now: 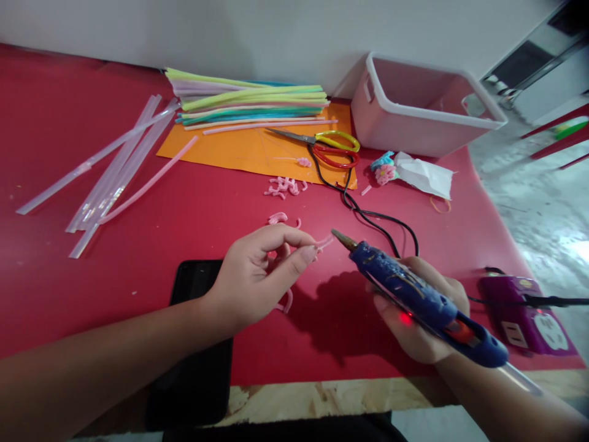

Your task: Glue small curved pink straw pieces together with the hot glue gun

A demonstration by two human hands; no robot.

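Note:
Between thumb and forefinger, my left hand [264,276] pinches a short pink pipe cleaner piece [324,242], its free end pointing right. My right hand [421,313] is wrapped round a blue hot glue gun [407,285], with a red light glowing on its side and a clear glue stick [519,377] out of its back. The gun's nozzle tip is close to the end of the pink piece; whether they touch I cannot tell. Beyond my left hand lie curled pink pieces [285,186], and one pink loop [286,302] shows below it.
Scissors [335,147] and a pipe cleaner bundle [253,101] lie on orange paper [221,150]. Glue sticks [119,166] are at left, a phone [197,368] under my left arm. A white bin [423,116], small fluffy flowers [385,170], a black cord [381,215] and a purple power strip [524,313] stand right.

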